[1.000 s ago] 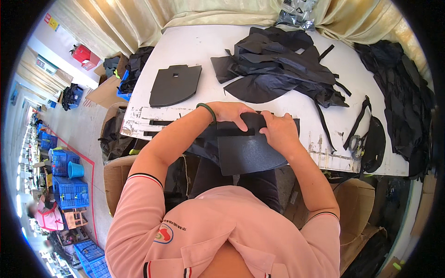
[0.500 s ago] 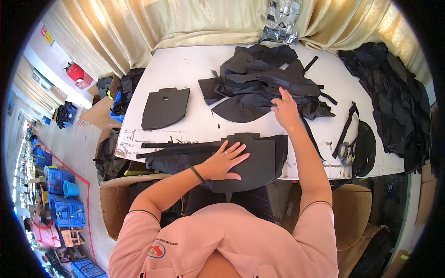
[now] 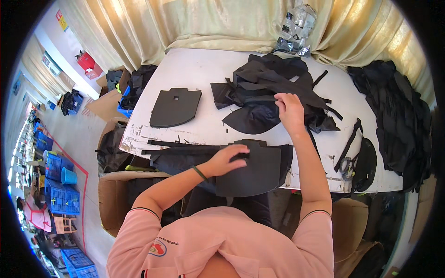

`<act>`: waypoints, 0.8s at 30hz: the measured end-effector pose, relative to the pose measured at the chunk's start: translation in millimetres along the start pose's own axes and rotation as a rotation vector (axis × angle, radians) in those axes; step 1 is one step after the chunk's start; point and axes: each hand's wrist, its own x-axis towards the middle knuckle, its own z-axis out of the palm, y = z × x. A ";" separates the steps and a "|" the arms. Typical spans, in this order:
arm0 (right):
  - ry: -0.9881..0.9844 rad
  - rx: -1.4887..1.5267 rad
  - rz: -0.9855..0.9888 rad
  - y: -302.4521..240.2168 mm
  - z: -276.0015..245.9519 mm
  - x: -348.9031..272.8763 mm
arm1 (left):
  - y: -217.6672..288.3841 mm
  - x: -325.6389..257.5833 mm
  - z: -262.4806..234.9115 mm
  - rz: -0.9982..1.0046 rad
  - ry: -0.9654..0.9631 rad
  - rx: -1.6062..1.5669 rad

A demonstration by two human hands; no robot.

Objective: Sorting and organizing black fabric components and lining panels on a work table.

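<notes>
From the head view, my left hand [image 3: 232, 155] lies palm down with fingers loosely spread on a flat black shaped panel [image 3: 252, 169], holding nothing, just pressing on its upper left part. That panel sits at the near edge of the white tabletop [image 3: 204, 74], roughly mid-edge, and its lower part overhangs the edge toward my lap. Beneath it I see dark fabric [image 3: 178, 162] and a couple of long black strips [image 3: 178, 147] running leftward along the near edge; how these layers stack under the panel I cannot tell, since the panel and my hand cover the join.

My right hand [image 3: 289, 111] is farther in, toward the middle of the tabletop, fingers curled onto the near side of a heap of black fabric pieces [image 3: 269, 88]. The fingertips are buried in the folds, so I cannot tell whether they pinch a piece or only rest there. A rounded black piece [image 3: 248, 120] sticks out of the heap's near side, just left of that hand.

A second flat black panel [image 3: 175, 107] lies alone toward the left edge, well apart from both hands. At the right edge, black straps [image 3: 350, 139] and a dark rounded piece [image 3: 366, 162] hang partly over the near right corner; their shapes are hard to make out. A shiny plastic bag [image 3: 294, 28] sits at the far edge, partly against the curtain [image 3: 208, 23].
</notes>
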 end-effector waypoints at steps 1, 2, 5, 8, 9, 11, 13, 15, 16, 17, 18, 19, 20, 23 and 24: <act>-0.005 0.000 -0.005 -17.3 -8.3 6.3 | -2.1 3.6 -3.1 -0.121 0.082 -0.297; -0.025 0.145 -0.031 -42.3 -15.3 14.2 | -9.9 8.9 -7.3 -0.169 0.151 -0.488; -0.081 0.363 -0.175 -108.4 -30.7 19.9 | 11.6 27.4 -48.3 -0.299 0.056 -1.371; -0.284 0.393 -0.431 -156.9 -34.2 -3.1 | 53.3 40.8 -79.3 -0.236 0.309 -1.512; -0.330 0.432 -0.518 -168.1 -32.7 -11.4 | 43.7 41.8 -87.6 -0.333 0.369 -1.596; -0.367 0.403 -0.540 -172.1 -24.1 -34.5 | 52.7 45.2 -107.4 -0.400 0.569 -1.214; -0.399 0.379 -0.571 -167.0 -17.1 -41.7 | 66.5 39.7 -122.1 -0.154 0.671 -1.060; -0.495 0.407 -0.511 -154.0 -18.0 -39.8 | 99.8 31.3 -135.8 0.049 0.764 -0.564; -0.386 0.403 -0.517 -155.2 -24.9 -27.1 | 111.9 22.5 -147.9 0.052 0.788 -0.556; -0.280 0.426 -0.419 -155.2 -32.3 -13.4 | 122.7 17.0 -162.2 0.333 0.854 0.075; -0.198 0.459 -0.313 -162.0 -46.3 4.8 | 133.0 9.4 -171.6 0.581 0.854 0.723; -0.100 0.475 -0.214 -164.9 -56.1 20.1 | 147.8 4.0 -175.6 0.574 0.866 0.731; 0.008 0.461 -0.223 -169.5 -69.0 37.4 | 164.8 5.6 -178.1 0.585 0.696 0.803; -0.092 0.691 -0.091 -187.6 -79.0 81.8 | 162.4 11.5 -166.9 0.638 0.573 0.900; -0.182 0.644 -0.069 -198.7 -80.1 96.2 | 156.2 11.8 -160.4 0.693 0.609 0.917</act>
